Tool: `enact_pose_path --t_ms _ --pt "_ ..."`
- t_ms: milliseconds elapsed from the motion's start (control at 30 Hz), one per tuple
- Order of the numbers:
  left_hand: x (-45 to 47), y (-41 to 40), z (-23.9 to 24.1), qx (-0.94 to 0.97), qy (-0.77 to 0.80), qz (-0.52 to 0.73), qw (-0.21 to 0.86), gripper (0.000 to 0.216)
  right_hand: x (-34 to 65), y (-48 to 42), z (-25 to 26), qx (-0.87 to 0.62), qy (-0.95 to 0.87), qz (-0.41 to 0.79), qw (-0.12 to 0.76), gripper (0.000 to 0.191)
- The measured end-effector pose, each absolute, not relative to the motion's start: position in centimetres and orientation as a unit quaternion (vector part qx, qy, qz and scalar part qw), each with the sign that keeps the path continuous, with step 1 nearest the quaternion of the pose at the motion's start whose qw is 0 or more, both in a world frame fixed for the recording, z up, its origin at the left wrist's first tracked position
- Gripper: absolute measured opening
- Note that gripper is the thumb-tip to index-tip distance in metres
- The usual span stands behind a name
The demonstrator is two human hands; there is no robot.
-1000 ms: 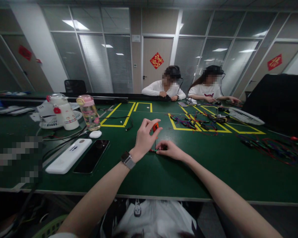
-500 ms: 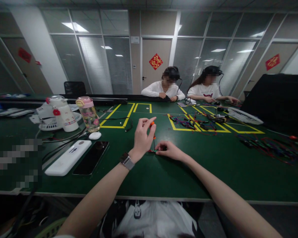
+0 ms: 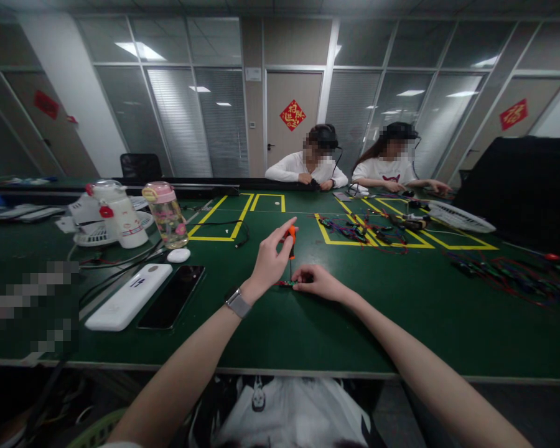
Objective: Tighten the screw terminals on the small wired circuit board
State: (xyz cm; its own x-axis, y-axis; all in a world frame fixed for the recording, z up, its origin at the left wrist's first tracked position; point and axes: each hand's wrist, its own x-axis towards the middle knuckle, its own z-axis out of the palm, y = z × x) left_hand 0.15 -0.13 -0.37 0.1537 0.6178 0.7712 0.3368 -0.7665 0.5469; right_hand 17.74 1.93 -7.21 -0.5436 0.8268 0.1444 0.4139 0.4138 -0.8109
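An orange-handled screwdriver point(image 3: 292, 239) is standing upright with its tip on a small board point(image 3: 288, 284), which is lying on the green worktop point(image 3: 354, 336). The left hand point(image 3: 268, 261) is pinching the screwdriver handle in closed fingers above the board. The right hand point(image 3: 320, 281) is gripping the board's right end in closed fingers. A black phone point(image 3: 172, 295) and a white case point(image 3: 128, 295) are lying well left of the board.

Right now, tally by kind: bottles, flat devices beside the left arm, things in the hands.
Bottles: 2 (white bottle, pink-capped bottle)
Flat devices: 2 (black phone, white slab)
Screwdrivers: 1 (orange screwdriver, in left hand)
Small parts: 1 (small part, held by right hand)
Total: 6
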Motion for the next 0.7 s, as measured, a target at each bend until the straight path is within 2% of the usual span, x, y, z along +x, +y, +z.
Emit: enact_pose_path --t_ms 67,233,433,567,700 --pt "0.12 -0.09 -0.33 0.757 0.311 0.561 0.126 0.035 17.75 1.96 -7.23 -0.389 -0.795 0.376 0.276 0.022" --pt "-0.05 -0.43 0.11 0.744 0.349 0.568 0.04 0.021 17.73 1.87 -7.17 -0.391 -0.794 0.371 0.281 0.02" --pt "0.02 -0.44 -0.02 0.76 0.311 0.562 0.105 0.034 17.73 1.89 -7.22 -0.39 -0.796 0.371 0.278 0.019" --pt "-0.01 -0.39 -0.06 0.735 0.35 0.579 0.042 0.022 17.74 1.79 -7.09 -0.391 -0.798 0.365 0.278 0.019" --pt "-0.06 -0.32 -0.21 0.742 0.351 0.568 0.049 0.03 17.67 1.63 -6.84 -0.392 -0.801 0.359 0.276 0.018"
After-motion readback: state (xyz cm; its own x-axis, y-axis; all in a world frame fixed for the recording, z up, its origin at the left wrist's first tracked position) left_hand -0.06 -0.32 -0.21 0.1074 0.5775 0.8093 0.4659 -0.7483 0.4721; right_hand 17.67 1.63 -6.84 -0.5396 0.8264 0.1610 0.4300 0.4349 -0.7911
